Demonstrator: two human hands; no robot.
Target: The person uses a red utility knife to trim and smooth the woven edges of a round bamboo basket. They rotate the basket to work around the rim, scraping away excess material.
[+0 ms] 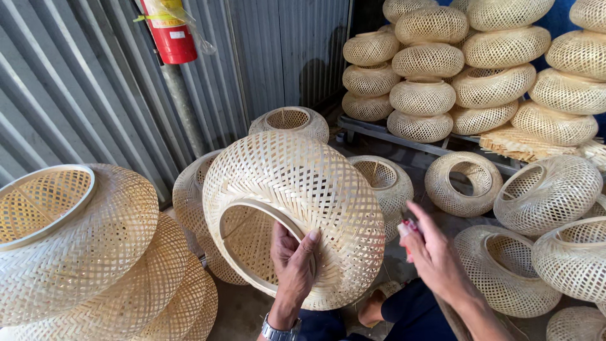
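We've got a round woven bamboo shade (pixel 297 202) held up in front of us, mid-frame, tilted so its ring opening faces down-left toward us. Our left hand (pixel 294 262) grips it at the lower rim: thumb lies over the outer weave, fingers go inside the opening, so it's closed on the rim. Wristwatch (pixel 278 331) shows on that wrist at the bottom edge.

Our right hand (pixel 435 252) sits just beside the shade's right side, not touching it as far as we can tell. It's partly curled round a small red-and-white object (pixel 407 228), pinched near the fingertips; what kind of object, can't tell, too blurred.

Below the hands: dark trouser legs (pixel 410 309) and concrete floor (pixel 243 309).

Left edge: a stack of similar shades (pixel 82 252), the top one w/ its ring opening facing up-left. Behind the held shade, more shades sit on the floor (pixel 464 183), several w/ openings up. Far right corner: a tall pile of flatter round shades (pixel 492 63) stacked on a low pallet (pixel 379 131). Back wall is grey corrugated metal (pixel 76 82), w/ a red fire extinguisher (pixel 169 28) hung on a pole at the top edge.
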